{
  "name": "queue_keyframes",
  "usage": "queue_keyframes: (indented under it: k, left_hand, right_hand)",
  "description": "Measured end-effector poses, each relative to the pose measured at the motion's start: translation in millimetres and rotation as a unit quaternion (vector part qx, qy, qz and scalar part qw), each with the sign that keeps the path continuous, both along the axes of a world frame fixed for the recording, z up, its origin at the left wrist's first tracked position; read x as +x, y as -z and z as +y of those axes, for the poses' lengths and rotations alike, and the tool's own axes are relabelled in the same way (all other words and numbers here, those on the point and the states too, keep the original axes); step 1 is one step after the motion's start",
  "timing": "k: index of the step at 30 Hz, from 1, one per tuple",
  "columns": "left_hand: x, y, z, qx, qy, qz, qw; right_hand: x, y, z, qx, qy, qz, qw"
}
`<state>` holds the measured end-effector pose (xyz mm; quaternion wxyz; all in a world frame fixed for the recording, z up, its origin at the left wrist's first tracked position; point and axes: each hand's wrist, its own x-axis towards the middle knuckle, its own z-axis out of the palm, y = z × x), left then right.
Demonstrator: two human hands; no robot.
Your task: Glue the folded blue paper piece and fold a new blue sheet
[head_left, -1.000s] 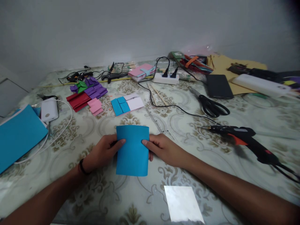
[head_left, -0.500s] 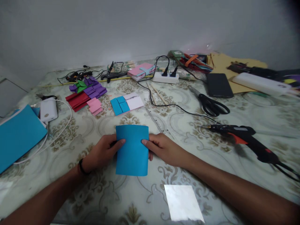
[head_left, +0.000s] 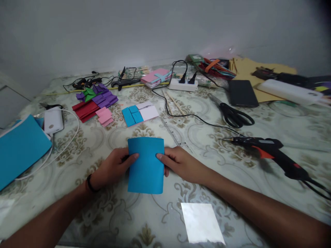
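A blue sheet of paper (head_left: 146,172) is held up in front of me, slightly bowed along its top edge. My left hand (head_left: 116,163) pinches its left side, thumb on the near face and fingers hidden behind. On the opposite side, my right hand (head_left: 179,163) grips it the same way, with fingertips showing past the edge. Beyond the sheet lie folded blue and white paper pieces (head_left: 140,113) and a clear ruler (head_left: 173,132). A white square of paper (head_left: 203,223) rests on the table, nearer to me and to the right.
Glue gun (head_left: 269,151) and black-handled scissors (head_left: 232,113) lie on the right, near a black phone (head_left: 243,93). Behind are a power strip (head_left: 183,84) and cables. Folded coloured papers (head_left: 88,109), a white power bank (head_left: 53,120) and blue sheets (head_left: 23,148) are on the left.
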<state>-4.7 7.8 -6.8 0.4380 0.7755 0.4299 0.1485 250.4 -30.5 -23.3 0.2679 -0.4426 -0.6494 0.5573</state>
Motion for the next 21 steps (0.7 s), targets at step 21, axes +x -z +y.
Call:
queue_keyframes:
  k: [21]
  left_hand:
    - [-1.2, 1.1, 0.4, -0.004, 0.009, 0.01, 1.0]
  right_hand:
    - [0.7, 0.2, -0.3, 0.007, -0.004, 0.001, 1.0]
